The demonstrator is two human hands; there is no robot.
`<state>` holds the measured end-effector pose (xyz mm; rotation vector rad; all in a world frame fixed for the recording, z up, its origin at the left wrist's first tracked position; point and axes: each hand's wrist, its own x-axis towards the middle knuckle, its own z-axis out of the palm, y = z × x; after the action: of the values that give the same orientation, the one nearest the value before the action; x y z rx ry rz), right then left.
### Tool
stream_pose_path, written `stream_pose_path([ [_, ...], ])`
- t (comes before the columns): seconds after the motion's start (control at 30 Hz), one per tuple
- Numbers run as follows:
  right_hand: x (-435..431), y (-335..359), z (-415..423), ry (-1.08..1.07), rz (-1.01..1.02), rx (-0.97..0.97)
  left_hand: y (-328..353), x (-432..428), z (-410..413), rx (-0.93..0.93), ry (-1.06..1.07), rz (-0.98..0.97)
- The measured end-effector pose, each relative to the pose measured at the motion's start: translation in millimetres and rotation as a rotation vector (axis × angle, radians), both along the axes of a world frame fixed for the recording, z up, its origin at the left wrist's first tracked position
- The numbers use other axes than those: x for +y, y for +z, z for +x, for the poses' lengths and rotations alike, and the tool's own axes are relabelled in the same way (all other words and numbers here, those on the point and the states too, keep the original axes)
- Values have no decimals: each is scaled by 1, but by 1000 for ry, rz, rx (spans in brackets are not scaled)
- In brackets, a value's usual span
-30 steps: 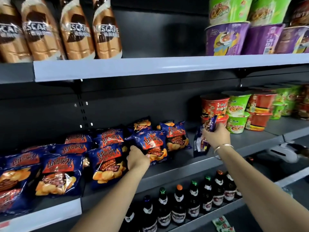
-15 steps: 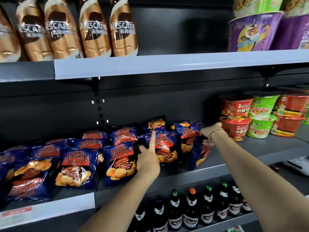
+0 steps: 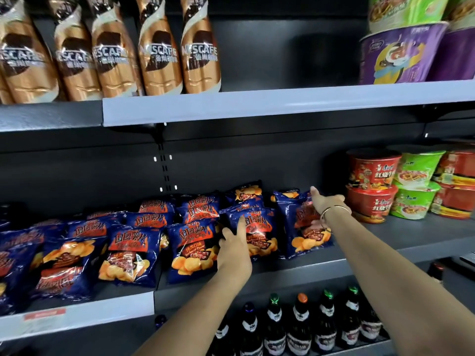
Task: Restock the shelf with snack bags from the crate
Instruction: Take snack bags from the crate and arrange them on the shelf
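Several dark blue snack bags [image 3: 128, 253] with orange chips printed on them stand in rows on the middle shelf [image 3: 282, 276]. My left hand [image 3: 235, 249] rests against one upright bag [image 3: 259, 222], index finger stretched up along its front and nothing held. My right hand [image 3: 325, 205] reaches to the rightmost snack bag [image 3: 300, 235], which stands at the end of the row. Its thumb points up and its fingers curl around the bag's right edge. The crate is out of view.
Red and green instant noodle cups [image 3: 372, 181] are stacked just right of the bags, close to my right wrist. Coffee bottles [image 3: 159, 55] and purple noodle bowls [image 3: 395, 55] fill the shelf above. Dark glass bottles [image 3: 299, 327] line the shelf below.
My right hand carried a snack bag leftward and stood it at the right end of the row. My left hand stayed by the neighbouring bag and raised its index finger. The camera shifted left.
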<state>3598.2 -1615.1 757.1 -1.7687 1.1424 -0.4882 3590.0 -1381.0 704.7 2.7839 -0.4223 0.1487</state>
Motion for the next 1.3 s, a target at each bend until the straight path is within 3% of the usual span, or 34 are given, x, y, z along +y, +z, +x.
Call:
stream_pose_path([
  [0.17, 19, 6, -28, 6, -120, 34, -2, -1, -7, -22, 9, 19],
  [0.33, 31, -16, -56, 192, -645, 17, -9, 1, -14, -94, 10, 56],
  [0.47, 35, -47, -64, 539, -955, 225, -8, 2, -17, -271, -156, 183],
  [0.6, 37, -66, -63, 573, -926, 250, -1, -6, -15, -449, -313, 217],
  [0.73, 37, -72, -69, 498, -877, 228, -5, -13, -9, -301, -360, 312],
  [0.93, 31, -74, -64, 587, -790, 168, -9, -17, 3, -250, -315, 372],
  [1.3, 23, -72, -29, 644, -772, 243, -20, -22, 41, -190, -312, 424],
])
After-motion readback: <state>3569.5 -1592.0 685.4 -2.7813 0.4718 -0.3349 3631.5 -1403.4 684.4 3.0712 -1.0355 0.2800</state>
